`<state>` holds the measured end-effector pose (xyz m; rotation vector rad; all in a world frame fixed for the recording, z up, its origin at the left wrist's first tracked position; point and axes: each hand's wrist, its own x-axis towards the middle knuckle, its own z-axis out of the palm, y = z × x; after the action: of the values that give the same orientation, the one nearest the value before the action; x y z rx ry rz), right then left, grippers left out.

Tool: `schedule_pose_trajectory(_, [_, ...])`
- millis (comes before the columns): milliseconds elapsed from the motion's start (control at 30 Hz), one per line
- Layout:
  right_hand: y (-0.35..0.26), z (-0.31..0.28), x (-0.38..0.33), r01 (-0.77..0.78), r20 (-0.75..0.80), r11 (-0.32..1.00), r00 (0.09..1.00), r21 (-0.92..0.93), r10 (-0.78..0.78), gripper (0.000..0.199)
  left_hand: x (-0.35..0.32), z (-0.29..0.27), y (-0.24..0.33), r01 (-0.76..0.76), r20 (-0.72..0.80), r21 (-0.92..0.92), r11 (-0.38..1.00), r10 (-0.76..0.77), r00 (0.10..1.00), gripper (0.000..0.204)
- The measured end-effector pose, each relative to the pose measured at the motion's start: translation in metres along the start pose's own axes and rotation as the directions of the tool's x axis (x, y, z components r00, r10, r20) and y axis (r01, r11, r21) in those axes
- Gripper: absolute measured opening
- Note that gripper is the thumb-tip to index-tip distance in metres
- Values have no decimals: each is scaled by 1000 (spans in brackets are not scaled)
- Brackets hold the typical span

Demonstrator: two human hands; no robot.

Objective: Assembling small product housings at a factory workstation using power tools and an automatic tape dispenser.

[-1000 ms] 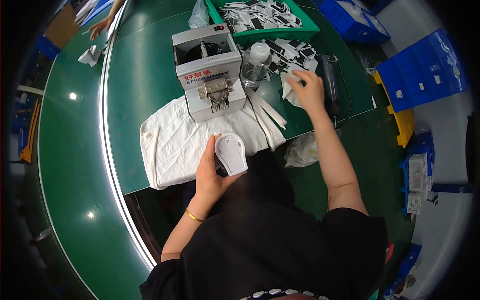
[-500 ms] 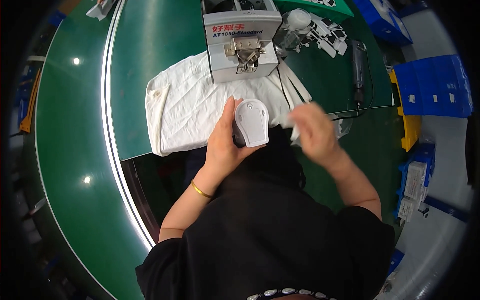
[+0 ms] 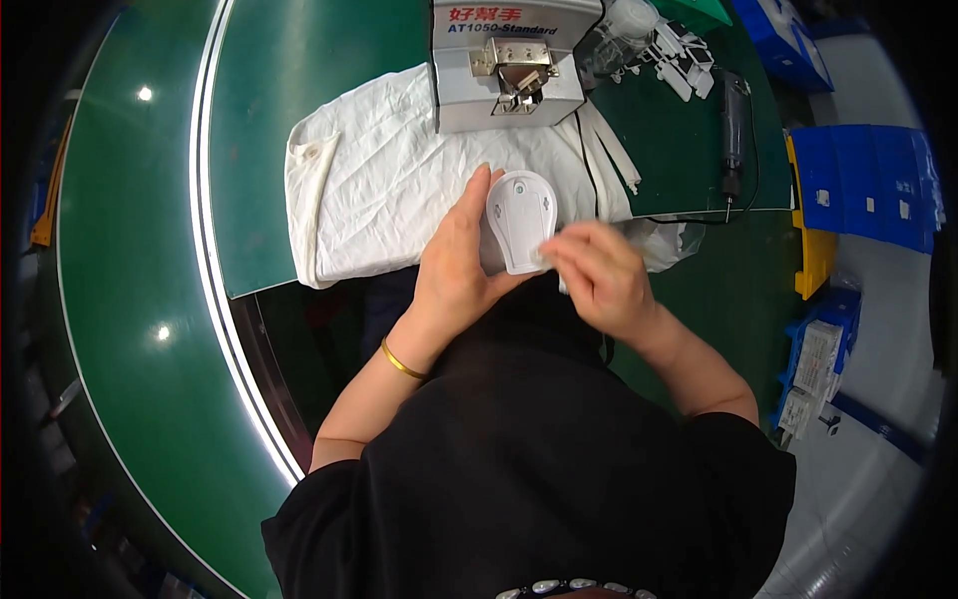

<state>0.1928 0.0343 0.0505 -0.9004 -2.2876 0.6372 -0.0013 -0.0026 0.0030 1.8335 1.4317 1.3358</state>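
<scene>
White casing (image 3: pixel 523 228) in half-curled left hand (image 3: pixel 456 262)

The right hand (image 3: pixel 607 285) has left the bench's (image 3: pixel 679 150) right side for the white housing's (image 3: pixel 521 225) lower rim, seemingly touching it.

Grey machine (image 3: pixel 509 75): stands ahead of the left hand (image 3: pixel 454 265).
Corded tool (image 3: pixel 733 130): lies on the table (image 3: pixel 257 190), ahead-right of the right hand (image 3: pixel 604 280).
Blue bins (image 3: pixel 848 172): well to the right of the right hand.
Bright strip (image 3: pixel 200 160): well to the left of the left hand.
</scene>
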Motion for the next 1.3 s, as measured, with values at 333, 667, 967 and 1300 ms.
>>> schedule_pose_trajectory(333, [9,-2,14,22,-42,999,999,-41,-24,16,3,-3,2,-8,16,31,999,8,1000,108])
schedule_pose_trajectory(667, [9,5,4,44,-110,999,993,-13,-45,14,4,-2,1,-20,14,12,1000,20,1000,107])
schedule_pose_trajectory(967, [-5,-3,-14,-311,13,929,949,201,315,11,2,-1,0,-25,4,49,998,25,1000,103])
schedule_pose_trajectory(1300, [-11,6,-4,-307,-12,925,948,224,317,11,3,-3,-3,-12,18,-3,1000,12,1000,100])
